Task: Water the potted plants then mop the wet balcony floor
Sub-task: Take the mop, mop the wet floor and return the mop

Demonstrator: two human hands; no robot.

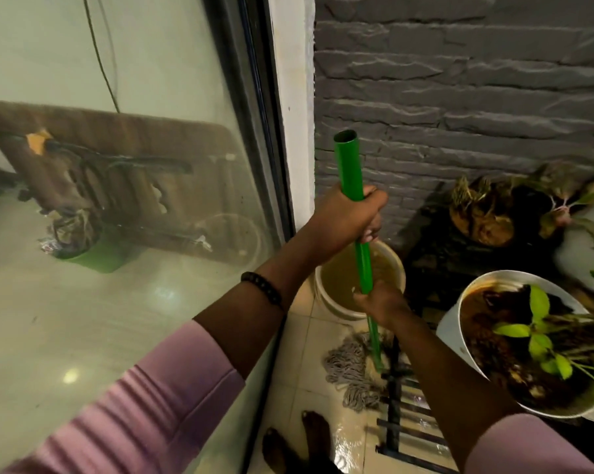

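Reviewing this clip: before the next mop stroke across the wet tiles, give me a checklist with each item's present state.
1. Both hands on the green mop handle: ok. The left hand grips high, the right hand grips lower.
2. Grey string mop head on the beige tiled floor: ok, strands lie spread on the tiles.
3. White bucket of murky brown water clear of the stroke: not ok, it stands right behind the mop head.
4. White potted plant with green leaves clear: cannot tell, it sits close on the right.
5. Bare feet on dry footing: not ok, the tiles beside them shine wet.
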